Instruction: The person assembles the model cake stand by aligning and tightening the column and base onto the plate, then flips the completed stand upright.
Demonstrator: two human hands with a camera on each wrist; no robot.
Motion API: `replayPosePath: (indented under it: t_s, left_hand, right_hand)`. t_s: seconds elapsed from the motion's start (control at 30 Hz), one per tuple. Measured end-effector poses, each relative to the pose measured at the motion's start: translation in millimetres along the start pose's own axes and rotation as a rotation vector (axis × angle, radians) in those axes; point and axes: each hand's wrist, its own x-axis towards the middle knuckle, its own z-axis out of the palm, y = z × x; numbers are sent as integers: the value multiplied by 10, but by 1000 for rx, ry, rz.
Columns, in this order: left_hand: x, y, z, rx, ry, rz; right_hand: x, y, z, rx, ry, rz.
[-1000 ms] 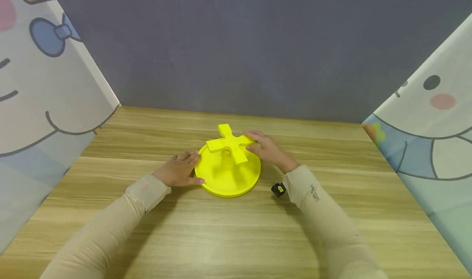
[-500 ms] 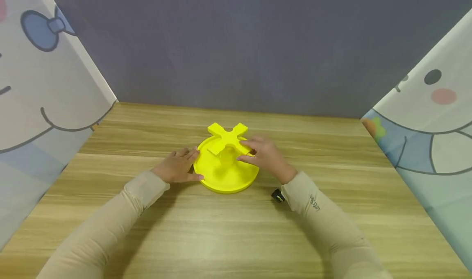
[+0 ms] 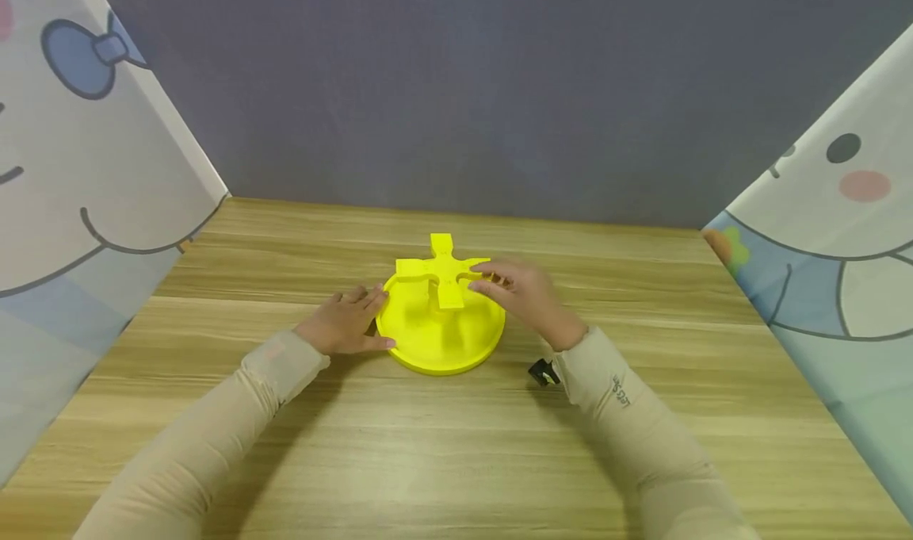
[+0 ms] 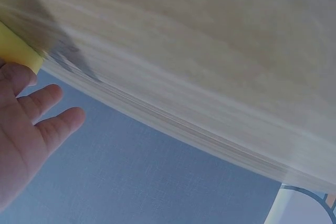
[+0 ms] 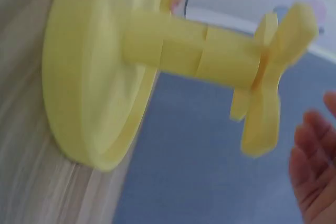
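Note:
A yellow four-armed cross (image 3: 447,270) tops a short post (image 5: 181,48), which rises from a round yellow base with a raised rim (image 3: 440,367). My left hand (image 3: 341,323) rests against the left side of the base, fingers spread and thumb over the near rim. In the left wrist view, its fingertips lie by a corner of the yellow base (image 4: 18,51). My right hand (image 3: 526,296) is at the cross's right arm, fingers loosely bent. The right wrist view shows a gap between these fingers (image 5: 304,163) and the cross.
The base stands on a wood-grain table (image 3: 399,461). Behind it rises a dark grey panel (image 3: 464,96), with cartoon-printed panels at left (image 3: 107,151) and right (image 3: 842,247). A small black device (image 3: 544,372) sits at my right cuff.
The cross has turned on its post, from a slanted stance through an X to a plus. My right hand closed in on an arm, then drew back slightly right. The left hand stayed put.

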Motion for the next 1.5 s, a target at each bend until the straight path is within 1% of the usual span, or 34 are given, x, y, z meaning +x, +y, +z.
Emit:
replayPosePath:
  t_s: [0.07,0.13,0.2,0.23,0.3,0.43,0.6,0.7,0.8,0.9,1.0,1.03,1.1,1.17,1.23,1.3,1.33,1.37,1.4,1.5]
  left_hand:
    - [0,-4,4,0,1,-2]
    - [-2,-8,8,-5,1,-5]
    - [-6,-8,10,-9,-4,-5]
    - [-10,-6,10,-11,-4,-3]
    - [-18,1,6,-15,-3,0]
    - [-33,13,-5,-14,7,3]
    - [-38,8,-9,-10,8,0]
    - [-48,-1,-12,-13,5,-5]
    - [-55,-12,-11,-17,4,-5]
    - [-46,-23,-1,-17,6,-4]
    - [-35,-27,7,-17,9,-3]
    - [-33,-24,8,-17,11,-3]
    - [-26,-14,6,-16,12,-1]
    - [-19,-6,5,-14,15,1]
    - [-18,-1,3,-14,15,0]
    - [-22,2,2,-17,14,-5]
    - [-25,1,3,-18,14,-7]
    - [-26,2,2,-19,13,-7]
    - [-27,2,2,-19,11,-8]
    - [-30,8,-3,-21,7,-10]
  right_hand:
    - [21,44,-50,74,-52,171]
    - [38,93,-70,129,-139,316]
    - [39,135,-72,186,-221,425]
    - [35,158,-63,210,-247,463]
    - [26,187,-45,243,-265,509]
    - [10,212,-30,291,-232,555]
    - [-28,226,-42,429,-208,645]
    - [-72,243,-4,511,-183,665]
    - [-121,233,49,567,-145,644]
    - [-152,208,93,584,-117,609]
    - [-160,189,114,583,-111,572]
    - [-163,186,110,584,-111,559]
    - [-170,199,70,617,-115,562]
    - [-162,219,14,653,-81,558]
    - [-132,255,-44,665,-26,551]
    - [-82,304,-83,632,11,527]
    - [-51,324,-95,604,13,517]
    - [-24,348,-104,583,-1,509]
    - [1,367,-114,574,-30,518]
    - [67,411,-113,562,-157,549]
